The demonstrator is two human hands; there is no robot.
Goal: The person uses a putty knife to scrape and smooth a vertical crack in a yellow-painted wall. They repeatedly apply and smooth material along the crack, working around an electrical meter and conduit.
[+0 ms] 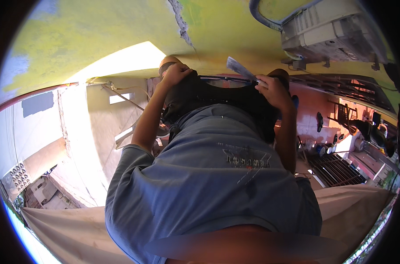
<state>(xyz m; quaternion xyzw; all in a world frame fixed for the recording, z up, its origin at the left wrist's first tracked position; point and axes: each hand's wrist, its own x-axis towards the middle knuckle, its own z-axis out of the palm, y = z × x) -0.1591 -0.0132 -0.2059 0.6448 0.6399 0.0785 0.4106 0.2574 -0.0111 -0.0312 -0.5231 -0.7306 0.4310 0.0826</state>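
Head view: R hand (272,91) is closed round the near end of a flat-bladed tool (239,68), its handle mostly hidden by the fingers, thumb laid along it near the blade; blade is pointed fwd & to the left, above the gap btwn the legs. L hand (176,75) is rested on the dark legwear (182,94) at the L leg, fingers part-curled; whether any cloth is pinched can't be told, & no tool is seen in it. Yellow-green wall (116,31) w/ a crack (180,24) is faced. For good control, a firm but not tense grip is prob. best, w/ thumb kept close to the blade so tilt can be steered. Edge should be kept clear of legs & L hand, esp. w/ so little room in front. L hand is prob. best used as a brace.
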